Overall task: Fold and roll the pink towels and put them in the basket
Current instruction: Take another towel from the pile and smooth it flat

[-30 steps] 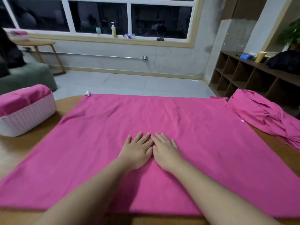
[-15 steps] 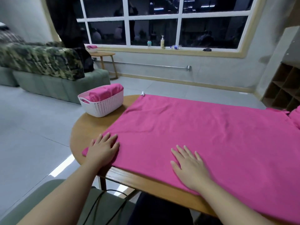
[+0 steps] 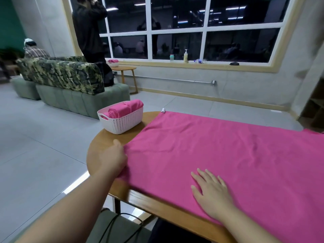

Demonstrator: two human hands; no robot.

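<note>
Across the wooden table (image 3: 105, 146) lies a spread pink towel (image 3: 219, 151). Left hand (image 3: 114, 157) grips its left edge; right hand (image 3: 213, 192) rests flat, fingers straight, on its near part. White basket (image 3: 122, 121) holds rolled towels (image 3: 125, 107).

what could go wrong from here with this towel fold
The left hand grips only the near left corner of the spread pink towel, so the fold may come out skewed. That corner lies at the table edge and could slip off. The white basket already holds rolled towels, so room may be tight.
</note>
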